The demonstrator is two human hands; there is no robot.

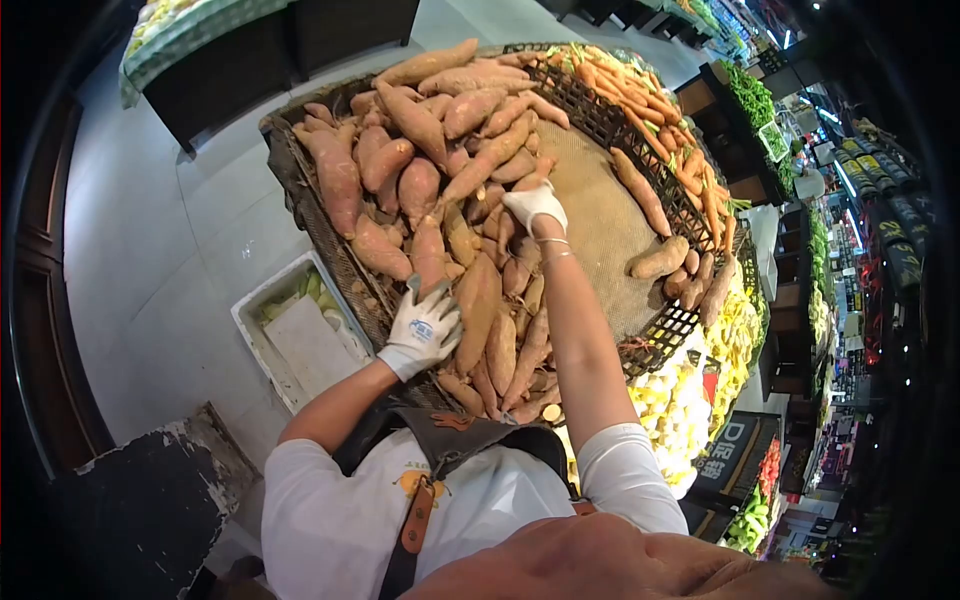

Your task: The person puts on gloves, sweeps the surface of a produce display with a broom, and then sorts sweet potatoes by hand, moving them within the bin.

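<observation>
Left hand (422, 330), in a white glove, is closed on the side of a large sweet potato (478, 305) at the near edge of the sweet potato pile (420, 150). Right hand (533, 205), also gloved, reaches fingers-down into the middle of the pile; its grip is hidden. The pile fills the left part of a dark crate (300, 180) lined with burlap (595, 225). Carrots (650, 110) lie along the crate's far right edge, and a white tray (262, 312) sits on the floor (150, 250) just beside it.
</observation>
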